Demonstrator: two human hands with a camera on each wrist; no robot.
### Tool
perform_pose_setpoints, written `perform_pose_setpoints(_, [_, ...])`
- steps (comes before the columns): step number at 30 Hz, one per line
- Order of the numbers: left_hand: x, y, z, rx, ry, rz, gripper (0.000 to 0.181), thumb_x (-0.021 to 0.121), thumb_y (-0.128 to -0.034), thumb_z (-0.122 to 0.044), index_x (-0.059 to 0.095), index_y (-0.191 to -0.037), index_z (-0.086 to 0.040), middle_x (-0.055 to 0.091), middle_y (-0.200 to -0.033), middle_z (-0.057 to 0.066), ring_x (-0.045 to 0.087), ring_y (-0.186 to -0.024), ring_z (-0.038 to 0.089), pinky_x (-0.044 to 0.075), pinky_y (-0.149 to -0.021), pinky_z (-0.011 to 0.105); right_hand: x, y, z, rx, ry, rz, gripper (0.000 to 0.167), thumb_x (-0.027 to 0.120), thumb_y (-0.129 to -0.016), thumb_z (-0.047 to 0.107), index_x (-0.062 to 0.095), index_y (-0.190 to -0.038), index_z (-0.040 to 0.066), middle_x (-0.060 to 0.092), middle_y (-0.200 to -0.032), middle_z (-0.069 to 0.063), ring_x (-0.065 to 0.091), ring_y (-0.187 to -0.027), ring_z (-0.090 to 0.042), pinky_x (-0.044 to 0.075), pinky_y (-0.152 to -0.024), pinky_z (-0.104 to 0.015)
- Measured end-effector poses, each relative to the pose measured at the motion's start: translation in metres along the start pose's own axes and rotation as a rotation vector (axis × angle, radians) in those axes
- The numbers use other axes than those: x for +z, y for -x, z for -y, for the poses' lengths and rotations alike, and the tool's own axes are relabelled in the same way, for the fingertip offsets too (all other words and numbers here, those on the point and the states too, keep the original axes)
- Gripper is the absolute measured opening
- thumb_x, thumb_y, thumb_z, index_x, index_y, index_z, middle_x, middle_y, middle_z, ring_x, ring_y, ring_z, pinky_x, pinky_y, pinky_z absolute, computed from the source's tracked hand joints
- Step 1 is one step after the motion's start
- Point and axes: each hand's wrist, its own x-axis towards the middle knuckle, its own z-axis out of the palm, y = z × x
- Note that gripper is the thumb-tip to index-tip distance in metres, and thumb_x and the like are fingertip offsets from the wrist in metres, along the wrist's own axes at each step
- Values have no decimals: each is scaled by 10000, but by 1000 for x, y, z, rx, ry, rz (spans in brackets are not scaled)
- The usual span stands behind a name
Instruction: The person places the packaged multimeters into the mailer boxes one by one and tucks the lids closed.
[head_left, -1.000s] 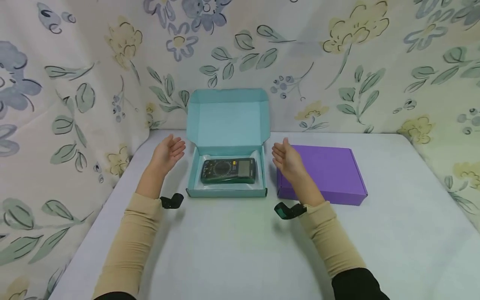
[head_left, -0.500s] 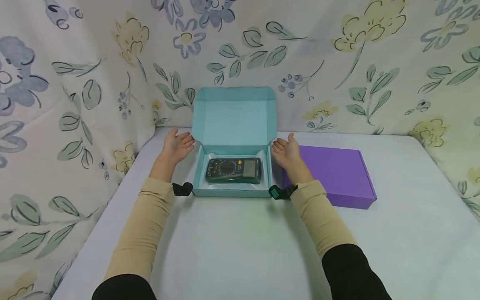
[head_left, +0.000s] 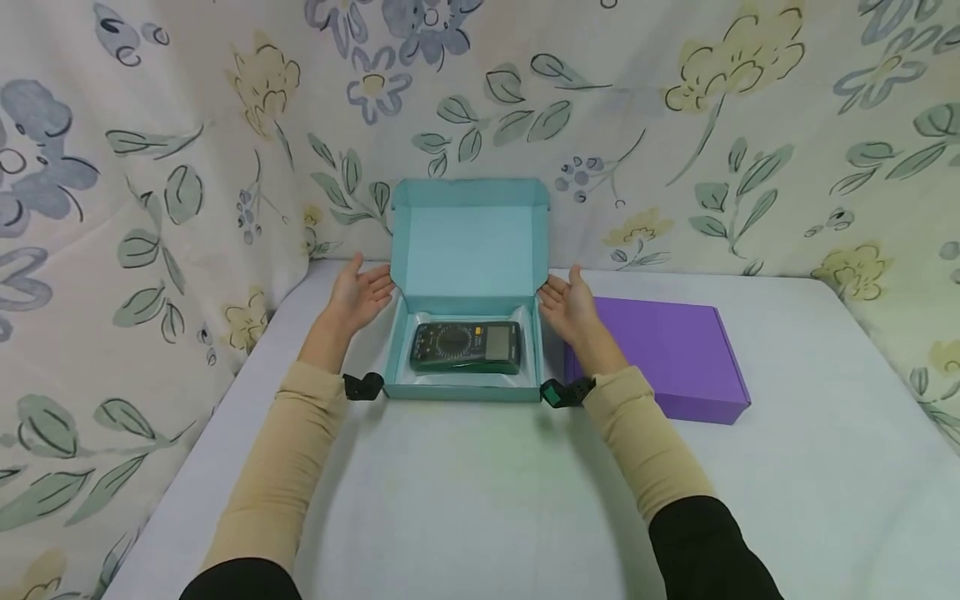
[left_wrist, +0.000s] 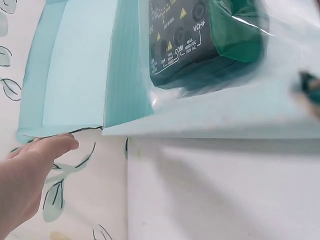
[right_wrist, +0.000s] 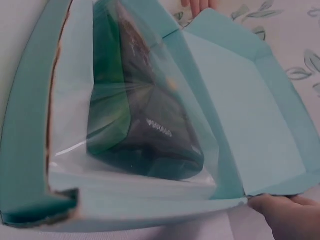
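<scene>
A light-blue cardboard box (head_left: 465, 392) stands on the table with its lid (head_left: 471, 242) raised. A dark green and black multimeter (head_left: 453, 348) lies inside, in clear plastic wrap (left_wrist: 240, 22). At the box's left side, my left hand (head_left: 351, 302) has its palm up and its fingertips at the lid's lower left edge. On the other side, my right hand (head_left: 573, 315) reaches the lid's lower right corner with extended fingers; in the right wrist view its fingers (right_wrist: 280, 210) touch the hinge corner. Some fingertips are hidden behind the lid.
A closed purple box (head_left: 660, 346) sits just right of the blue one, partly behind my right wrist. The white tabletop (head_left: 465, 492) extends in front. A floral curtain (head_left: 615, 125) hangs behind and at the left. Each wrist carries a small black camera.
Both hands have moved inward to the sides of the blue box and now reach its lid edges. The view has shifted slightly. The multimeter stays in place in the box.
</scene>
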Motion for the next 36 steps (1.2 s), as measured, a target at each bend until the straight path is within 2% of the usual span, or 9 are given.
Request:
perform_pose_setpoints(8, [-6,11,4,11,-113,60,736,116,-1038,-504,-36,-1529,23,-86,-1607,180,-36,-1481,270,18,-1193,322,-7,8,-3,-11,100,48,741,91,-1012,517,-7,-1541,7,-61,-1615,-160,-2,-1484,-238,43,-1192,-322])
perform_pose_setpoints(12, [-8,18,3,6,-152,87,746,118,-1037,-509,-24,-1526,36,-78,-1603,197,-21,-1480,285,32,-1194,338,-7,12,-3,-10,204,73,736,77,-1014,514,6,-1539,2,-52,-1612,-173,-11,-1483,-253,26,-1192,-343])
perform_pose_setpoints(15, [-8,21,4,1,-194,94,755,118,-1035,-513,-18,-1521,48,-66,-1600,207,-11,-1479,292,39,-1193,342,-6,15,-4,-13,353,92,741,60,-1011,521,32,-1540,3,-34,-1611,-176,-23,-1480,-260,7,-1194,-378])
perform_pose_setpoints(21, [-6,24,7,-16,-324,94,802,90,-1018,-548,-12,-1507,79,-40,-1589,236,4,-1473,319,30,-1190,364,-5,24,-8,-25,753,143,783,17,-997,558,58,-1536,-8,2,-1605,-175,-29,-1475,-285,29,-1189,-482])
perform_pose_setpoints(26, [-10,27,16,-39,-479,101,880,16,-983,-605,-16,-1491,112,-25,-1575,261,-26,-1466,332,-44,-1185,411,-7,29,-12,-24,950,97,797,23,-1010,551,114,-1523,-52,93,-1596,-191,18,-1474,-321,108,-1178,-523])
perform_pose_setpoints(29, [-13,28,25,-32,-570,106,949,-17,-945,-660,-22,-1490,117,-36,-1575,260,-62,-1464,337,-97,-1174,450,-9,30,-16,-48,1013,78,773,21,-1018,534,115,-1531,-37,103,-1595,-197,16,-1474,-328,139,-1168,-543])
perform_pose_setpoints(31, [-15,28,30,-18,-592,116,972,-25,-928,-683,-36,-1493,107,-56,-1579,249,-84,-1463,335,-105,-1172,459,-9,31,-19,-66,1031,73,753,26,-1019,532,101,-1543,-4,91,-1600,-189,23,-1476,-324,150,-1161,-560])
perform_pose_setpoints(33, [-17,29,35,-2,-575,141,975,-29,-919,-692,-69,-1492,96,-98,-1577,242,-117,-1458,335,-107,-1172,454,-10,31,-21,-74,1034,70,743,26,-1015,542,92,-1554,35,75,-1607,-171,27,-1478,-316,160,-1153,-576])
perform_pose_setpoints(36, [-20,32,41,14,-522,177,948,-49,-921,-676,-109,-1488,80,-149,-1574,225,-154,-1450,323,-112,-1171,436,-10,31,-24,-50,985,68,777,7,-1002,562,81,-1548,13,39,-1607,-181,16,-1476,-322,154,-1157,-569])
